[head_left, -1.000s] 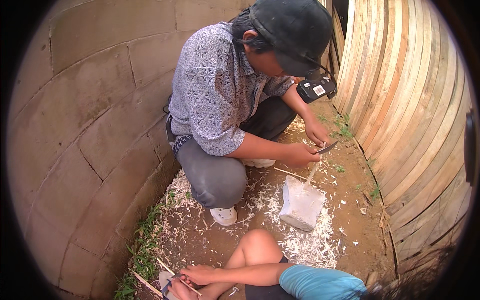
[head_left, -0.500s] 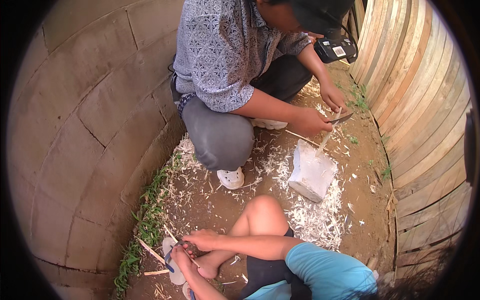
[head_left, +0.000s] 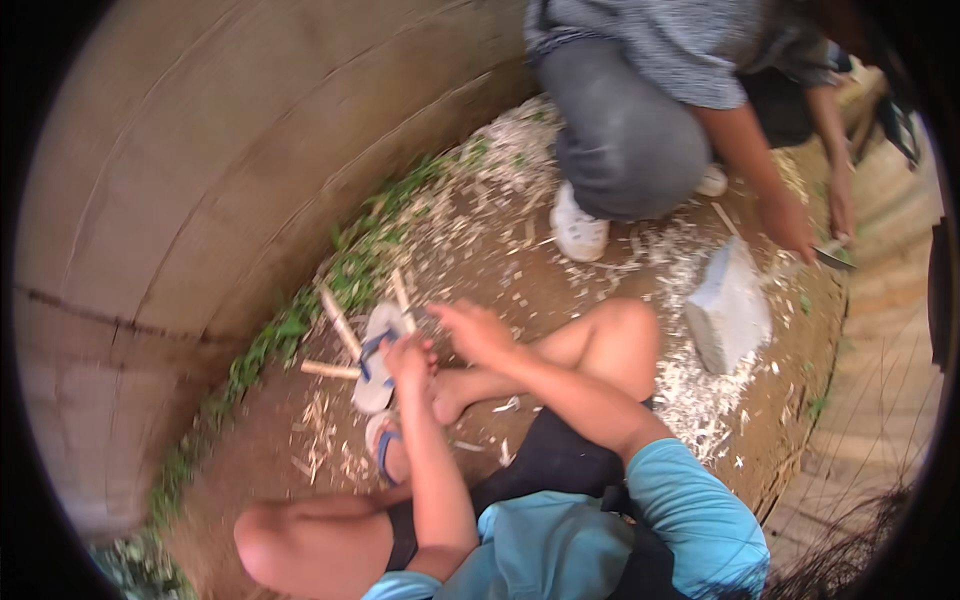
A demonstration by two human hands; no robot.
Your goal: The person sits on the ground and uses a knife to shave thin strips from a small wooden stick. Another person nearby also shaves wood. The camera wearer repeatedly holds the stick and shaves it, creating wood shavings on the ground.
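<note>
My left hand (head_left: 408, 358) is closed around a thin pale wooden stick (head_left: 402, 296), whose upper end juts out beyond the fingers. Just right of it and a little higher is my right hand (head_left: 474, 328), its fingers bent; a small dark bit shows by the fingertips, too blurred to name. Both hands are above my crossed bare legs. Under and beside the left hand lies a grey flip-flop (head_left: 374, 392) with a blue strap. Two more cut sticks lie near it, one slanting (head_left: 341, 322) and one nearly level (head_left: 330, 369).
Another person (head_left: 630, 130) squats at the upper right, with a knife (head_left: 834, 260) in one hand. A pale stone block (head_left: 730, 305) stands on the ground among heaps of wood shavings (head_left: 700, 412). A block wall (head_left: 200, 180) curves along the left, wooden boards (head_left: 880, 370) along the right.
My view has swung left and down, so the co-worker and block now sit farther right. My right hand has moved slightly away from my left, which still holds the stick.
</note>
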